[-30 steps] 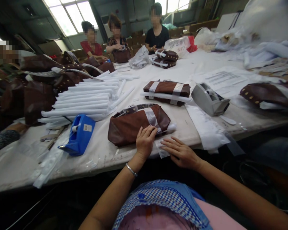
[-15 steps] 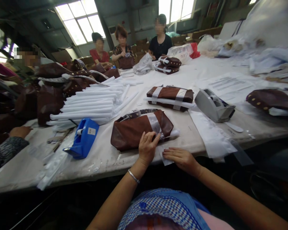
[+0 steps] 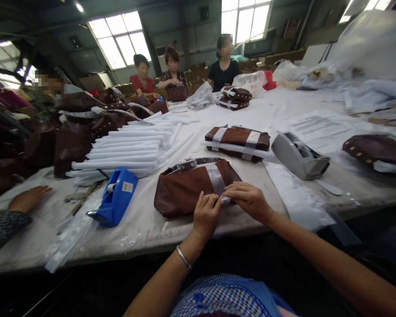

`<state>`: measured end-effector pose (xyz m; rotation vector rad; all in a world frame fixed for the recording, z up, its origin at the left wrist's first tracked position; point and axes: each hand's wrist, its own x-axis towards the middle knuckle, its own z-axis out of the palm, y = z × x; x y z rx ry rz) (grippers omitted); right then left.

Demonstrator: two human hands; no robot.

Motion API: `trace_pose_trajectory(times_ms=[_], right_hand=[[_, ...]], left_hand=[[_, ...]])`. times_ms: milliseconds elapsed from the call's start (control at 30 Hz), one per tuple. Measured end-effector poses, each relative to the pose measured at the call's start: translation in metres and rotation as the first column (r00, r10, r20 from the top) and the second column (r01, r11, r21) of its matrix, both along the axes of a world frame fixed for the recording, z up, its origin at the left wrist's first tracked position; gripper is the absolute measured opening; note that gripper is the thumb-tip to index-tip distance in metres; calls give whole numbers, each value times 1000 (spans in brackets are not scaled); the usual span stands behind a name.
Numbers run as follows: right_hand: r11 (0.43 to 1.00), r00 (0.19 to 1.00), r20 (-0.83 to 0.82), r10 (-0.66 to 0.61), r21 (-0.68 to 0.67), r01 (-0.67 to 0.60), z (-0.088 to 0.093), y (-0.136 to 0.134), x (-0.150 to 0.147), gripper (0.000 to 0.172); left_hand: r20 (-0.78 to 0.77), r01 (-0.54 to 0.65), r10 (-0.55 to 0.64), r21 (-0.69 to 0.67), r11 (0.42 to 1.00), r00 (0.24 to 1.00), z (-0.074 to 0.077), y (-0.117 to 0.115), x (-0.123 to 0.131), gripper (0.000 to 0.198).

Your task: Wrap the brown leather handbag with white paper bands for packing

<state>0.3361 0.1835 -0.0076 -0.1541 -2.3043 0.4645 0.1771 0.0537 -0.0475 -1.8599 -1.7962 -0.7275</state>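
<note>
A brown handbag (image 3: 181, 191) lies on its side at the table's front, with a strip of shiny clear tape (image 3: 214, 176) running down its right part. My left hand (image 3: 207, 213) rests against the bag's lower edge, its fingers pinched at the tape's lower end. From the right, my right hand (image 3: 251, 201) meets it there with thumb and fingers closed together. The tape end between the fingertips is mostly hidden. Beneath the hands, part of a white roll (image 3: 229, 200) shows at the bag's lower right.
A blue tape dispenser (image 3: 117, 198) stands left of the bag, a grey tape dispenser (image 3: 298, 154) to its right. Behind lie a taped brown bag (image 3: 236, 143) and several white rolls (image 3: 125, 147). A co-worker's hand (image 3: 29, 198) rests at the left; other people sit across the table.
My right hand has moved up from a clear piece at the table edge to the bag's lower right, beside my left fingers. The head view has tilted up slightly.
</note>
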Motion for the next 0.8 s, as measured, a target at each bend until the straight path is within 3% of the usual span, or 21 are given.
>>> trace_pose_trajectory(times_ms=[200,367,567,667,800], right_hand=[[997,997,17,-77,22,76,2,11,-15,18],[992,989,85,-122,53,118,1,19,-25,15],[974,968,110,-227,7,228,-7,23,-32,16],[949,935,207,-287,-74,307,-5,27,-34,19],[894,901,333,-277,-256,369,1,33,-39,39]], left_hand=[[17,-45,45,3,999,999,-2,2,1,15],[63,8,-12,61,998,998,-8,3,-3,18],[27,74,-75,36,997,997,-6,0,-10,23],[-49,105,-103,30,994,993,1,-2,-13,33],[-140,96,-100,-33,995,985,9,-2,-16,47]])
